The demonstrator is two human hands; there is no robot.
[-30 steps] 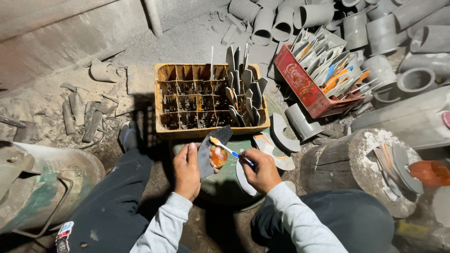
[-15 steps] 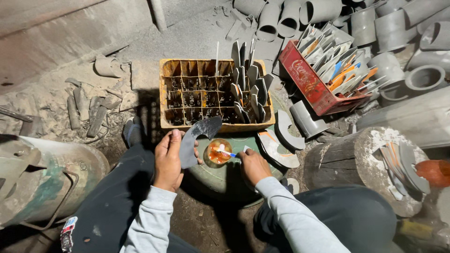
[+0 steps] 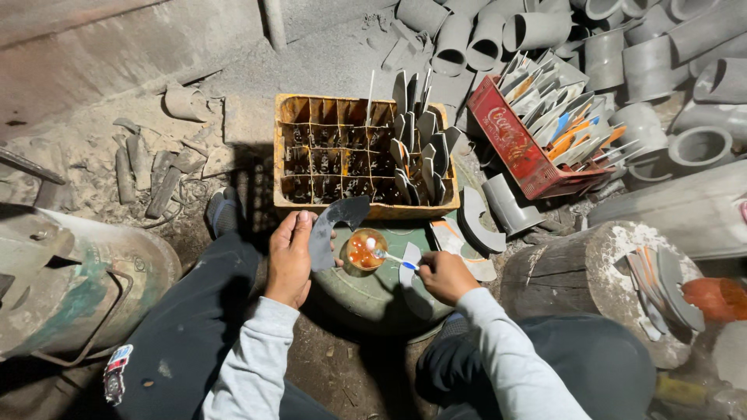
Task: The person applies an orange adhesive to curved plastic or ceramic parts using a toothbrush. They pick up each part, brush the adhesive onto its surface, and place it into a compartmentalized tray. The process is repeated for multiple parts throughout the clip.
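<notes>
Curved dark-grey metal blade blank [image 3: 336, 228]: we hold it in our left hand [image 3: 289, 257], fingers closed along its lower edge and thumb on top, the flat face tilted up toward us. We judge this angle keeps the face open to the brush and clear of our lap.

Small round dish of orange-red paste [image 3: 363, 250]: it stands on the round green drum top [image 3: 366, 299] between our knees, just right of the blank. Set there, both hands reach it without stretching.

Thin brush with a blue-and-white handle [image 3: 391, 258]: our right hand [image 3: 443, 274] is closed round its handle, the tip resting in the dish, we judge to load it with paste.

Yellow wooden divided crate [image 3: 362, 159]: it sits on the floor directly beyond the drum top. Grey blanks stand upright in its right-hand cells; the left-hand cells look empty. Upright storage likely keeps the faces apart.

Red plastic crate [image 3: 513, 144]: to the right of the yellow one, packed with slanted blanks, several showing orange or blue marks.

Loose curved blanks [image 3: 478, 229]: lying near our right hand, beside the drum top.

Wooden stump [image 3: 560, 272]: at our right knee, carrying a few more pieces on top.

Grey pipe sections [image 3: 537, 31]: heaped along the far edge.
</notes>
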